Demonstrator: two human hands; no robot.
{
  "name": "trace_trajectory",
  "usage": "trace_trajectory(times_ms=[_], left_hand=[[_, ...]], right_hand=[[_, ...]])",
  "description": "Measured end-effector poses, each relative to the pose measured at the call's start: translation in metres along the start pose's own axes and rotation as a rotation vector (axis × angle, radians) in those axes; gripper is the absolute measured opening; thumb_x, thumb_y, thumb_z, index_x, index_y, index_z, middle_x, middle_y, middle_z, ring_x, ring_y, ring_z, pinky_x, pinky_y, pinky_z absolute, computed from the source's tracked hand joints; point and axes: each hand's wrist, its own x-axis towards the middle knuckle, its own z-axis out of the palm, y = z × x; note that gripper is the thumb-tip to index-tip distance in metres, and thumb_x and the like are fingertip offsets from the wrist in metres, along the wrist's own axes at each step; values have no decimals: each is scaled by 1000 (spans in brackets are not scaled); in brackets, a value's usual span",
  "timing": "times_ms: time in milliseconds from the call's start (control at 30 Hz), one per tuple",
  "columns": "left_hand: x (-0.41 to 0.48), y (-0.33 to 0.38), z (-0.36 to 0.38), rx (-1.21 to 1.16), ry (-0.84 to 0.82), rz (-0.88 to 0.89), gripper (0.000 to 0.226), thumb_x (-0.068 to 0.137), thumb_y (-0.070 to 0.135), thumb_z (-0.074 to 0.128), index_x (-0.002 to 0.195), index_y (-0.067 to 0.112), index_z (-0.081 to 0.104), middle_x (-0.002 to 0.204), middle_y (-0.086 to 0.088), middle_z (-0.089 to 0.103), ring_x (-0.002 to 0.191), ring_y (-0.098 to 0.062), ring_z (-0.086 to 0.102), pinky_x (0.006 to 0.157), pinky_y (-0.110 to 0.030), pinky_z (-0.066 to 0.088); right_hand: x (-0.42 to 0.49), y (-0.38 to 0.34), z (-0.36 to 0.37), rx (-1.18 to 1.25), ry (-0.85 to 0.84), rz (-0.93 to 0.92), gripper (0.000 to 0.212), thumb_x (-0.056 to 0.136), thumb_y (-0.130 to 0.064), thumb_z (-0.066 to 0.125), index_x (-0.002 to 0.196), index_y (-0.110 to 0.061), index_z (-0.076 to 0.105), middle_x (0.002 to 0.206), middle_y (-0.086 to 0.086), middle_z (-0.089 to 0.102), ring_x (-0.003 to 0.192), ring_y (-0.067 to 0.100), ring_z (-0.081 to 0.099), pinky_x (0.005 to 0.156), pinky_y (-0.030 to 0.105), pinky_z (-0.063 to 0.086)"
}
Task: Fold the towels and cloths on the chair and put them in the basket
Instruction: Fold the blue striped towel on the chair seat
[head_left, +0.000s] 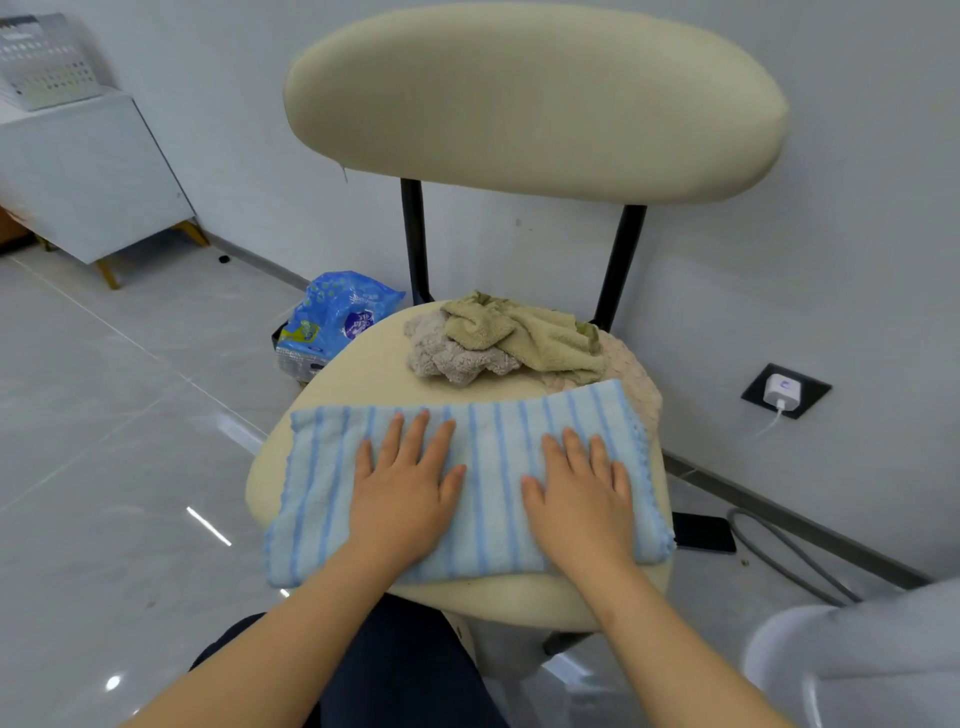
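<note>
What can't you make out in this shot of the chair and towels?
Head view, the only one:
White object at lower right: blurred, cut by the frame edge; basket or not, unclear.
Pink cloth: mostly hidden under the striped towel and green cloth.
Blue bag: partly behind the chair seat; print too small to read.
Towel's middle: covered by the left hand and right hand.

Striped towel (491, 467), 6 o'clock on seat: soft terry cloth, matt, fine nap.
Olive cloth (524, 332), 12 o'clock: coarser looped terry.
Beige cloth (457, 361), 11 o'clock: fluffy, nubbly pile.
Chair seat (363, 379): cream upholstery, smooth, matt.
Chair posts (415, 244): blk metal, matt.
Floor (104, 415): pale tile, v. glossy.
Bag (337, 312), 10 o'clock off seat: blue plastic, shiny, crinkled.
</note>
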Motion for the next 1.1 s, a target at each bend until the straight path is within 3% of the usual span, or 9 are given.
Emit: trace_trajectory(times_ms=[133,267,367,467,533,667,833,933,1100], left_hand=[[-2,1,2,46,-50,52,92,64,61,-15,147,39,19,157,9,16,146,-16,10,115,-47,5],[28,-3,-24,87,64,109,80,71,56,-3,128,38,50,129,3,53,121,-23,46,96,-37,29],[57,-6,-33,21,7,145,46,93,44,29,135,31,44,139,3,43,129,-23,37,101,-36,28],[65,-11,-32,17,-228,72,58,93,49,44,144,28,27,149,2,30,135,-24,28,106,-40,26],[66,-15,-33,15,-256,27,63,89,54,48,143,27,28,145,-2,33,132,-29,29,105,-42,30],[68,-17,-42,-129,-362,-26,67,85,48,60,140,21,33,135,-10,41,123,-29,43,102,-38,38],[56,-14,-48,-311,-475,-86,64,85,33,66,137,13,35,133,-6,49,118,-23,49,92,-29,40],[45,-13,-44,-346,-516,-71,57,86,29,65,135,10,42,137,-6,46,124,-23,45,97,-30,39],[29,-16,-39,-640,-493,-186,41,82,23,65,120,9,55,123,-9,57,111,-26,54,96,-38,45]], right_hand=[[-6,-14,18,-43,27,-100,87,69,-60,-13,149,-37,11,159,-7,3,146,18,-7,108,39,-14],[11,0,18,-57,24,-150,90,63,-62,-15,147,-42,12,158,-12,5,146,15,-5,106,34,-15],[25,10,12,-71,-5,-259,89,64,-63,-14,147,-43,13,158,-14,6,146,13,-4,111,33,-10],[28,16,10,-76,-39,-311,87,66,-64,-13,146,-43,15,158,-14,7,146,11,-3,112,32,-9],[28,17,11,-58,-24,-314,84,70,-64,-8,146,-41,21,157,-13,13,146,13,2,111,31,-8],[15,13,24,3,336,-158,53,80,-50,35,113,-22,66,124,1,63,121,25,55,101,35,22],[-11,9,41,259,633,118,42,72,-42,59,104,-14,63,116,12,60,108,28,49,90,39,36],[-26,6,36,468,606,335,46,65,-25,82,101,-6,61,102,19,54,94,39,55,81,43,44],[-49,8,29,593,425,473,40,77,-34,72,95,-8,49,102,16,57,96,37,56,79,39,41]])
